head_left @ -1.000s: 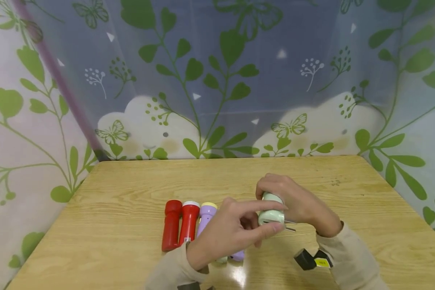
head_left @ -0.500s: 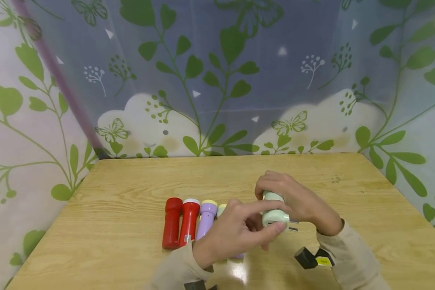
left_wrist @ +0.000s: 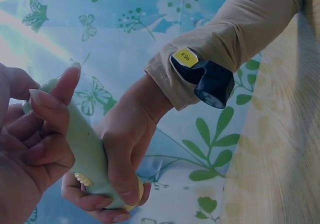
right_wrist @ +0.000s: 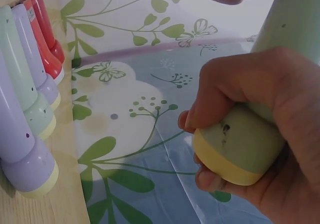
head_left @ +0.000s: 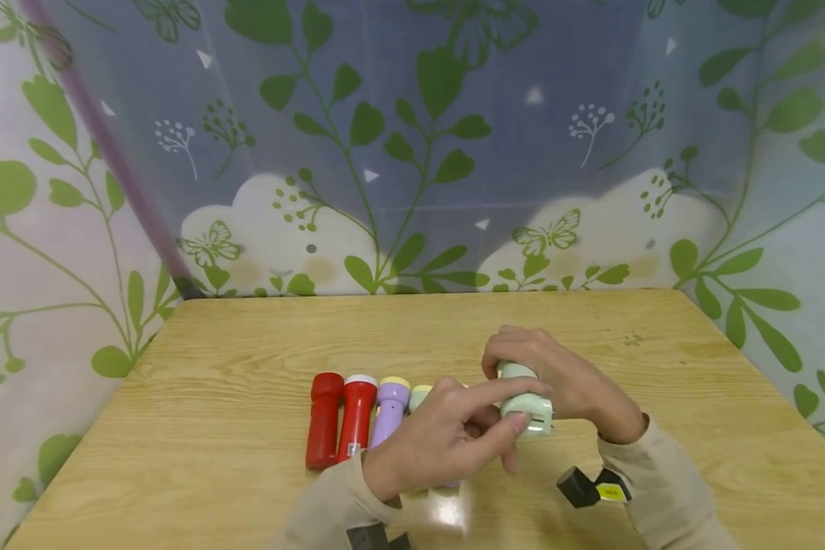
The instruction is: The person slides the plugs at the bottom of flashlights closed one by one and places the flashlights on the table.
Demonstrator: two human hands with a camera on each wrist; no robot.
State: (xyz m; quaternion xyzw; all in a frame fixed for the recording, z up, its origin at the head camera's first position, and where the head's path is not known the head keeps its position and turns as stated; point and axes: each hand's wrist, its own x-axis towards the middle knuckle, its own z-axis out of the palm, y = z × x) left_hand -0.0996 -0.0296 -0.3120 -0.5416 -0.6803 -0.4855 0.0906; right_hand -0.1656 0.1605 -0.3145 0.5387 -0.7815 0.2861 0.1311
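A light green flashlight [head_left: 535, 406] with a yellow rim is held above the right half of the table. My right hand [head_left: 553, 373] grips its head end, fingers wrapped round it; the yellow rim shows in the right wrist view below the green flashlight body [right_wrist: 240, 139]. At the tail end, my left hand [head_left: 447, 431] has its thumb and index finger on opposite sides. A dark slot shows on the tail beside the thumb. In the left wrist view a ridged yellow switch [left_wrist: 83, 179] sits on the body, close to the right hand's fingers.
Left of the hands, flashlights lie in a row on the wooden table [head_left: 247, 428]: a dark red flashlight [head_left: 324, 420], a red flashlight [head_left: 359, 412] with white rim, a lilac flashlight [head_left: 392, 401], a green flashlight [right_wrist: 20, 79] and another lilac flashlight [right_wrist: 22, 144]. Patterned cloth [head_left: 412, 153] hangs behind.
Two metal prongs stuck out sideways from the tail earlier; now they are almost out of sight. The tail has turned to show its slot, and my left thumb has shifted slightly.
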